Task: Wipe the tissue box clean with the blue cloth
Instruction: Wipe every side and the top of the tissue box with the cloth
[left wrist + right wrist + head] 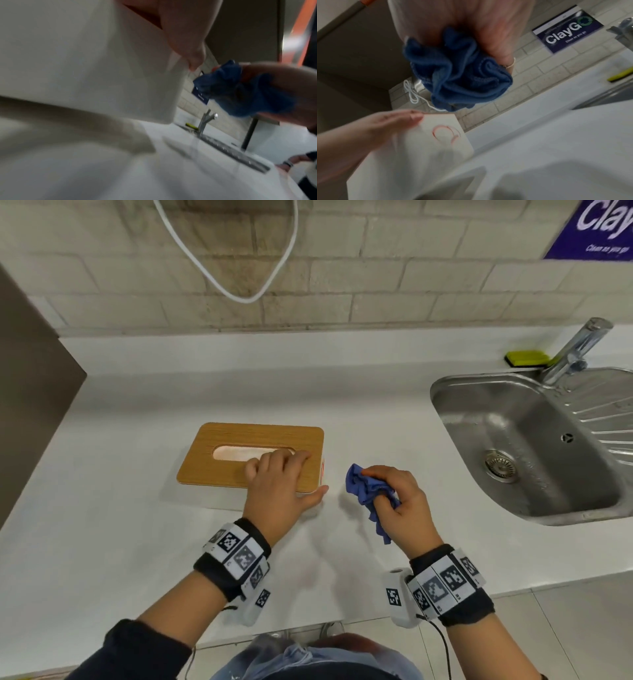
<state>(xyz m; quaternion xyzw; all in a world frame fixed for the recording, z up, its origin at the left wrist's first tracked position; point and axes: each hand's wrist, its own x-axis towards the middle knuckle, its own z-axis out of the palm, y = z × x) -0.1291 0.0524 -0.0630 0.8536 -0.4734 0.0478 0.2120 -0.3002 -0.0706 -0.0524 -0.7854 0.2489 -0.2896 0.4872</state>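
The tissue box (219, 470) has a wooden lid with an oval slot and white sides, and stands on the white counter. My left hand (277, 474) holds its right end, fingers curled on the lid and thumb against the near side. The box's right end face (419, 155) carries a red ring mark (447, 134). Just right of the box, my right hand (394, 501) grips the bunched blue cloth (368, 491) a little above the counter, apart from the box. The cloth (457, 75) bulges out past the fingers. In the left wrist view the cloth (240, 92) hangs beside the box's white side (85, 60).
A steel sink (445, 392) with a tap (579, 347) lies at the right, a green sponge (527, 358) behind it. A dark panel (30, 388) bounds the counter on the left. A white cable (239, 296) hangs on the tiled wall. The counter's front edge runs below my wrists.
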